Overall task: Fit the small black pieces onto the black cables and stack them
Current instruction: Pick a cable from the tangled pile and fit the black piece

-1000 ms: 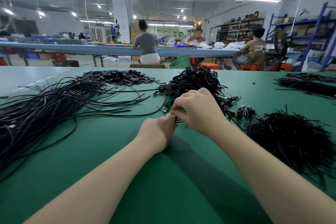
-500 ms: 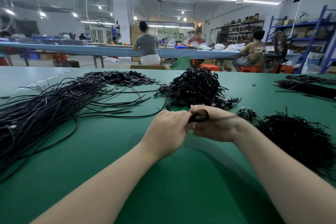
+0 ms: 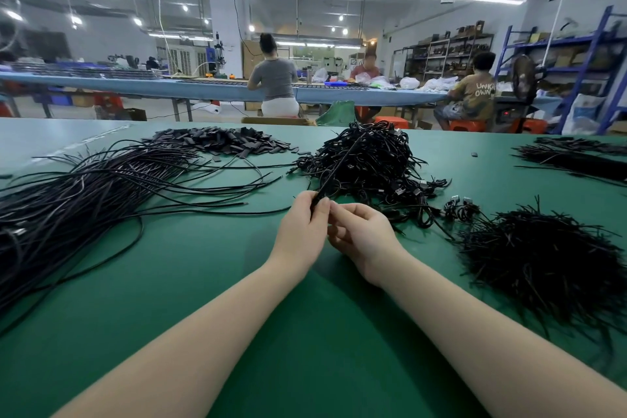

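Green mat [image 3: 210, 282] bare near edge, left hand [image 3: 300, 231] pinching cable [image 3: 334, 173], right hand [image 3: 361, 237] loosely curled, empty.

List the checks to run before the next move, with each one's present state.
1. Cable gripped: ok, the left hand pinches its lower end and it slants up over the tangled pile.
2. Right hand at the cable: ok, its fingers meet the left hand's.
3. Small piece seated on the cable: cannot tell, fingers hide that spot.
4. Small pieces in supply: ok, heaped at the far left.
5. Long cable stack in place: ok, lying on the left.
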`<state>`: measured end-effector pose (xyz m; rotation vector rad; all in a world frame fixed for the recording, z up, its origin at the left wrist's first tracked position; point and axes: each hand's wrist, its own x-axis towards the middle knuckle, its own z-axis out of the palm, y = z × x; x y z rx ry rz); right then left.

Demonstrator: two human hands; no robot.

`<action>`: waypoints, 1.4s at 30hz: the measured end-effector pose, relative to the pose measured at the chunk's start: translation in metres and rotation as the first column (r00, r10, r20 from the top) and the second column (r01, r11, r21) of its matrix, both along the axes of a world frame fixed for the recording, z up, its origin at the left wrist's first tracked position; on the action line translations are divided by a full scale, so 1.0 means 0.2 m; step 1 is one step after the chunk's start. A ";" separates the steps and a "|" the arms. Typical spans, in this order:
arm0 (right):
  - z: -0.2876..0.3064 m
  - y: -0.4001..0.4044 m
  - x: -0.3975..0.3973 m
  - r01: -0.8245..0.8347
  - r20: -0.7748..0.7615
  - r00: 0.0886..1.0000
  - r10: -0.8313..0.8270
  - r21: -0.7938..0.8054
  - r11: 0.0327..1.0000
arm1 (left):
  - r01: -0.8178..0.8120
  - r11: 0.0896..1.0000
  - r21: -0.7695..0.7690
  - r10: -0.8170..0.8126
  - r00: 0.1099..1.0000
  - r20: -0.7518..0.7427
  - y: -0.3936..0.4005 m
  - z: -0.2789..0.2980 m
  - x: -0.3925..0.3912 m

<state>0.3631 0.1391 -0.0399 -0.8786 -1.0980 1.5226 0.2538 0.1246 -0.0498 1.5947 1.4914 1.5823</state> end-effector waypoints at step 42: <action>0.03 0.00 0.07 -0.205 0.503 0.473 -0.724 0.862 0.465 | 0.194 0.929 -0.316 -0.164 0.979 0.119 -0.02 0.10 -0.03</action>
